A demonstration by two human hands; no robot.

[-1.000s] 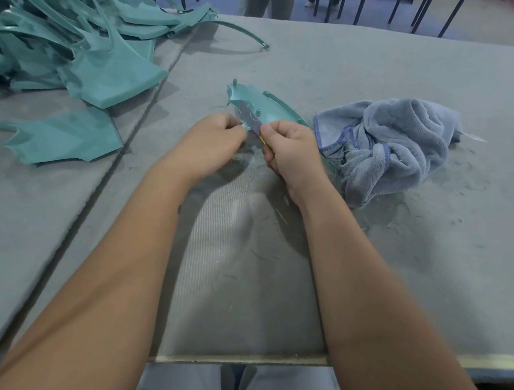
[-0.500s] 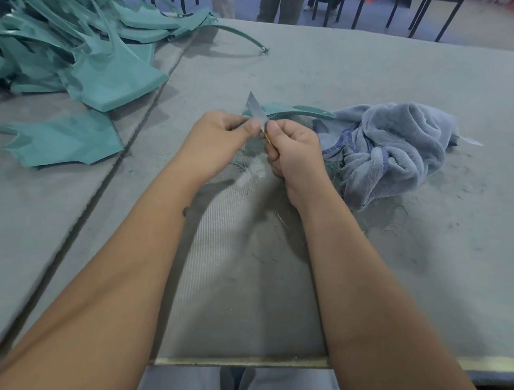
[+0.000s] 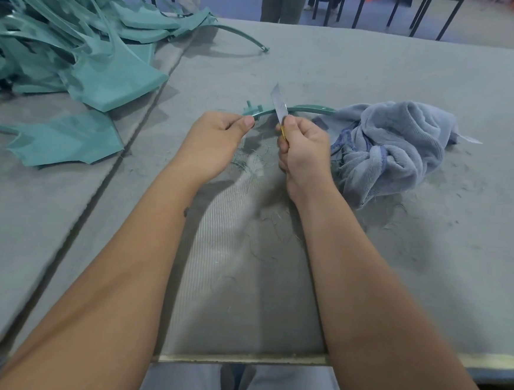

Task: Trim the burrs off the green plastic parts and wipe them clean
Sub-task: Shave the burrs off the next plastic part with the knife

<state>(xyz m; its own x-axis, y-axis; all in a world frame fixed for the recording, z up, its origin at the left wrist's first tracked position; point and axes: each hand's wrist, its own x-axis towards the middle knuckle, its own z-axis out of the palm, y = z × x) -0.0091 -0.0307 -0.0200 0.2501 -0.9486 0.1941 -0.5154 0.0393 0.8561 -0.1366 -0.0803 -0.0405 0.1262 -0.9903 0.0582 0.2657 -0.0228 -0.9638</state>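
The bench (image 3: 367,265) is covered in grey felt-like cloth, its near edge running under both forearms and a dark seam crossing it on the left; the stretch between the arms and the ground to the far right lie open, flecked with thin green shavings (image 3: 252,163). Over the middle of the bench the left hand (image 3: 214,139) pinches one end of a slim, curved green plastic part (image 3: 311,109), thumb and fingers closed on it, the part arching rightward until it touches a crumpled blue-grey terry cloth (image 3: 392,144). The right hand (image 3: 302,149) is curled tight around a knife with a yellow-edged handle, and its thin, flat metal blade (image 3: 279,102) stands up across the part's rim. A heap of green plastic parts (image 3: 62,35), flat panels and long strips, crowds the far left corner, one flat piece (image 3: 66,139) lying apart nearer. No readable writing shows anywhere.
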